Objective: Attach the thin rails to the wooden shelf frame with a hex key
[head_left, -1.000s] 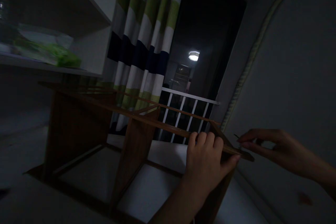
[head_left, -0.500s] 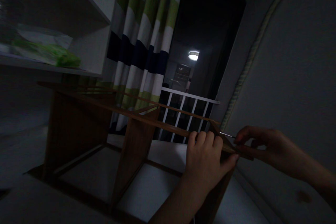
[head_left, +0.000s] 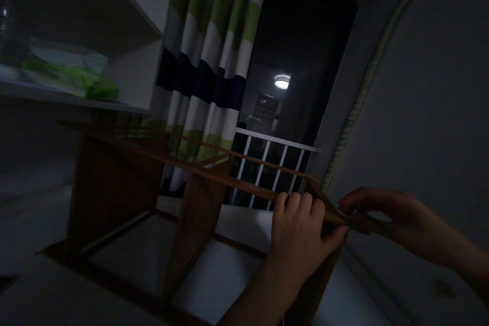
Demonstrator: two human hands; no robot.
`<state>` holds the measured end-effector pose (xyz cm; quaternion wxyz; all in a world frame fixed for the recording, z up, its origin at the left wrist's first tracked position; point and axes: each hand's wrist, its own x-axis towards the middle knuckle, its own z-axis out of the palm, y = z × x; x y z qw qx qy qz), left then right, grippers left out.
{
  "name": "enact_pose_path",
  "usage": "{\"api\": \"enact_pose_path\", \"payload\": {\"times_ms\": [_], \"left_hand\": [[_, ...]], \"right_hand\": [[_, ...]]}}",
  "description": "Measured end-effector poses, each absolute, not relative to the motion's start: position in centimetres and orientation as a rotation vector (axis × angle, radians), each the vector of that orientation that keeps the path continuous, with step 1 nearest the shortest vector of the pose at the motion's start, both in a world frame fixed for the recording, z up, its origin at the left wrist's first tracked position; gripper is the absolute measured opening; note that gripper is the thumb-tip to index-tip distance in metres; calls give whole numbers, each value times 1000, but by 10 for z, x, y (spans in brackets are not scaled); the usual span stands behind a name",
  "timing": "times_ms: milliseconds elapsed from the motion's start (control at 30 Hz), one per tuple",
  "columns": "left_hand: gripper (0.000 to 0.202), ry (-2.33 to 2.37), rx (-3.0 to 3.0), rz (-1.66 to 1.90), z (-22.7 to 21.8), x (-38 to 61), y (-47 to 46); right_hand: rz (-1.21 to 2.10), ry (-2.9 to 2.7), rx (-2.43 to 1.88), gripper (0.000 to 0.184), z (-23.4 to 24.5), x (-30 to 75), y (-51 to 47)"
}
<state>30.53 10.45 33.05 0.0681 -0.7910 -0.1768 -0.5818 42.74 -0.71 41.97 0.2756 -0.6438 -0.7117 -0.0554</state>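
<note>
Smooth grey wall (head_left: 431,97), dimly lit, spreads behind and above the right hand (head_left: 397,219). Beyond the left hand (head_left: 296,224) and higher up is a dark window (head_left: 305,35); to its left, a cloth curtain (head_left: 214,71) falls in soft folds, banded white, green and navy. Brown wood with straight, slim edges makes up the frame (head_left: 200,204), which runs leftward from both hands, its upright panels flat. Far left of the hands, a white shelf (head_left: 133,69) has a rounded corner. White metal bars form a railing (head_left: 277,139) just above the left hand, whose fingers curl over the frame's top edge, gripping it, thumb stretched rightward. Finger and thumb bent close together, the right hand is at the frame's near end; whether it pinches anything, I cannot tell. Crinkled and green, a bag (head_left: 76,74) lies on the shelf.
</note>
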Motion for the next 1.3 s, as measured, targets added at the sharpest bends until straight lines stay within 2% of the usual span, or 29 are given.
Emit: {"api": "enact_pose_path", "payload": {"times_ms": [167, 800, 1000, 1067, 1200, 1300], "left_hand": [[37, -523, -2386, -1759, 331, 305, 105], [40, -524, -2380, -1748, 331, 304, 103], [41, -545, -2355, -1748, 331, 305, 104], [41, -544, -2364, -1744, 331, 305, 104], [39, -553, -2384, -1741, 330, 305, 104], [38, -554, -2393, -1727, 330, 305, 103]], "right_hand": [[-126, -1883, -1707, 20, 418, 428, -6], [337, -1648, -1566, 20, 424, 445, -9], [69, -1572, -1827, 38, 430, 443, -7], [76, -1645, -1939, 42, 432, 442, -7], [207, -1755, -2087, 34, 433, 435, -5], [119, -1767, -2208, 31, 433, 429, -3]]}}
